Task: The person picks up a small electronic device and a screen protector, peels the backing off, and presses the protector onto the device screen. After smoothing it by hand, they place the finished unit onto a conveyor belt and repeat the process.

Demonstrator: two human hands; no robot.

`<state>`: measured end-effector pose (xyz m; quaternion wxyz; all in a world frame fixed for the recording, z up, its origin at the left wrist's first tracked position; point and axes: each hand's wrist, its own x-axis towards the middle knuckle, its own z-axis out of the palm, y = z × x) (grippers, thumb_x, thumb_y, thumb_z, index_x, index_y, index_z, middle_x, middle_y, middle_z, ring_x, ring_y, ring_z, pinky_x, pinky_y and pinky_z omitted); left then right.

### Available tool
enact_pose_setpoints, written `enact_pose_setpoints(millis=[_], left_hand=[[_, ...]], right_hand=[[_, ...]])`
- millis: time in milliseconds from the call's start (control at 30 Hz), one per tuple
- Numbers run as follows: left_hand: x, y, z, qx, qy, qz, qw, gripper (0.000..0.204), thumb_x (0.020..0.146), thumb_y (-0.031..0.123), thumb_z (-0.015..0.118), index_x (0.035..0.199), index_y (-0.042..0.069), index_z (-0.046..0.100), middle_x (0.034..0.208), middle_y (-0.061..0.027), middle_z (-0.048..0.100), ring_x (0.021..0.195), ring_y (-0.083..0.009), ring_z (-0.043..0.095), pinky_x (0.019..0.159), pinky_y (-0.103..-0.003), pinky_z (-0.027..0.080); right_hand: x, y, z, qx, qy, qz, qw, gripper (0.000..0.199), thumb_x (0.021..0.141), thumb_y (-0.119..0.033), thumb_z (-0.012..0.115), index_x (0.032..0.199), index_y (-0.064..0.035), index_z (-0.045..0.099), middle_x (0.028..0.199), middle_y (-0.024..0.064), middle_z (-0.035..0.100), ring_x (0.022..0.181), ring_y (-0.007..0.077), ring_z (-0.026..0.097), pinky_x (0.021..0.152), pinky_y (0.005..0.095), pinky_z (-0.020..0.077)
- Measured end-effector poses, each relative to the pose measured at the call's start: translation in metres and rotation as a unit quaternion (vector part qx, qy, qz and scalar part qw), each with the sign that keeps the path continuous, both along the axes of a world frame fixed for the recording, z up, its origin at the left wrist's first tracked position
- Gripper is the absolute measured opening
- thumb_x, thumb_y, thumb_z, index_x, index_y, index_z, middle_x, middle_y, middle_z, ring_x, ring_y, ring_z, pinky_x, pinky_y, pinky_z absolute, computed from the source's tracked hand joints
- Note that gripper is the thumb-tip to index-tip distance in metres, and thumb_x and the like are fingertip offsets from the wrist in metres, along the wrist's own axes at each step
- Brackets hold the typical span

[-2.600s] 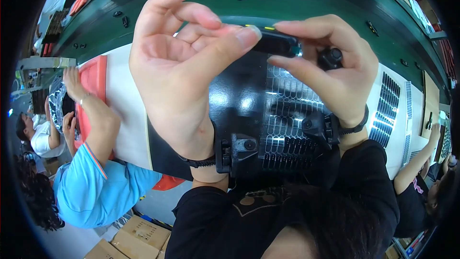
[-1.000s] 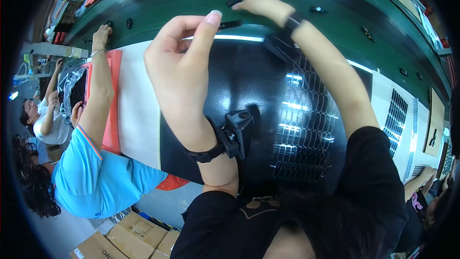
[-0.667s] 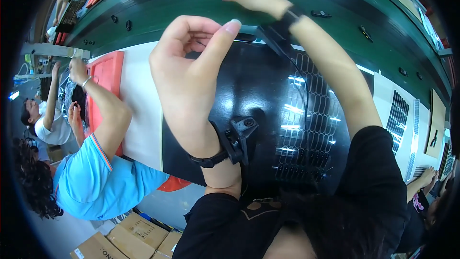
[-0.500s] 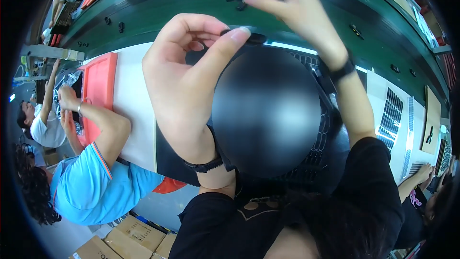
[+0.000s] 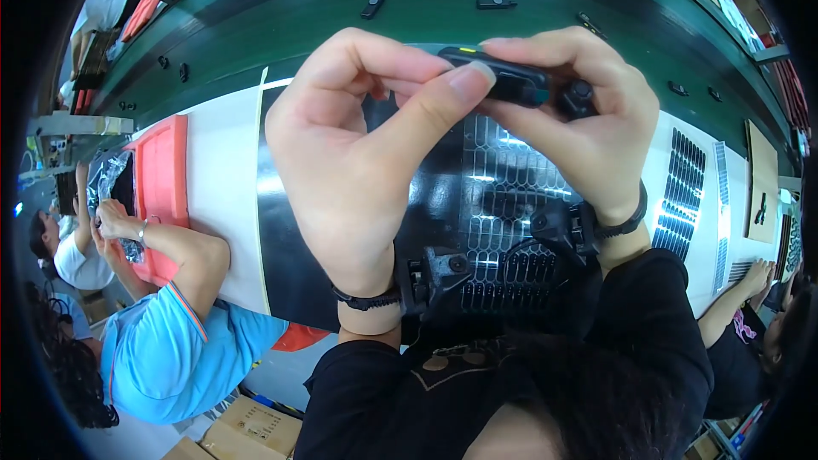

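Above the near edge of the green belt, my hands meet around a small black handheld device (image 5: 515,83) with a rounded body and a yellow-green mark on top. My left hand (image 5: 354,149) pinches its left end between thumb and forefinger. My right hand (image 5: 601,111) is closed on its right end. A second small black piece (image 5: 577,98) with a round part sits within the right hand's curled fingers; its kind is not clear. Below, a clear sheet of oval film stickers (image 5: 511,204) lies on a glossy black mat (image 5: 294,238).
Similar black devices lie on the green conveyor belt (image 5: 443,25), among them one device (image 5: 373,4) at far left. To the right lies a sheet of dark oval stickers (image 5: 684,192). A red tray (image 5: 164,196) stands left, beside a co-worker in a blue shirt (image 5: 162,349). Cardboard boxes (image 5: 256,426) are lower left.
My right hand has come back from over the belt to meet the left hand at the device. The large dark round shape that covered the sticker sheet is gone from view.
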<state>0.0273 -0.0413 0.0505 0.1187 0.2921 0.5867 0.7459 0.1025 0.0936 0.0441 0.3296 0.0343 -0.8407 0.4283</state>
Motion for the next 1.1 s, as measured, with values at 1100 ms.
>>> enact_pose_setpoints(millis=[1100], left_hand=[[0.013,0.014,-0.008,-0.018,0.038,0.029,0.999,0.013,0.068,-0.007,0.061,0.072,0.001,0.052,0.072,-0.0061,0.057,0.067,-0.0096,0.054,0.064,-0.017,0.041]], right_hand=[[0.016,0.005,0.004,0.044,0.002,-0.034,0.998,0.029,0.056,-0.001,0.07,0.084,-0.0033,0.062,0.076,0.0019,0.059,0.06,0.0046,0.051,0.05,0.0134,0.0361]])
